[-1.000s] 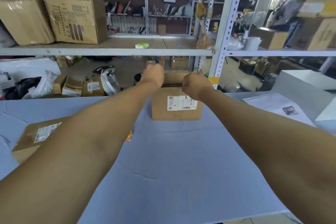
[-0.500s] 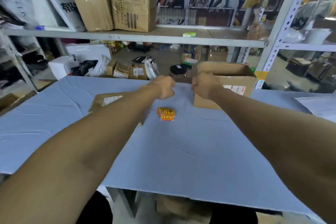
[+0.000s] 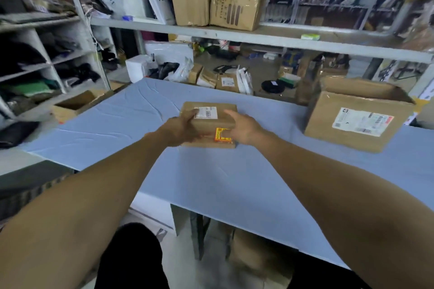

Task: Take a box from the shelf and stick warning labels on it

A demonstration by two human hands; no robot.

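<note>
A small flat cardboard box (image 3: 212, 122) with a white shipping label lies on the blue-grey table (image 3: 211, 183), straight ahead of me. My left hand (image 3: 182, 129) grips its left side, fingers over the top. My right hand (image 3: 244, 125) holds its right side. A yellow-and-red warning label stack (image 3: 222, 135) shows at the box's near edge, by my right thumb; I cannot tell whether it lies on the box or on the table. A larger open cardboard box (image 3: 357, 119) with a white label stands on the table to the right, apart from both hands.
A metal shelf (image 3: 258, 37) runs behind the table, bearing two big cartons (image 3: 234, 0) and a white sign. Parcels and bags lie on the floor beyond the table. An open carton (image 3: 77, 105) sits off the table's left edge, by the left racks.
Both hands have left the large open box and moved left onto the small flat box. The view has swung left, so the large box now sits at the right.
</note>
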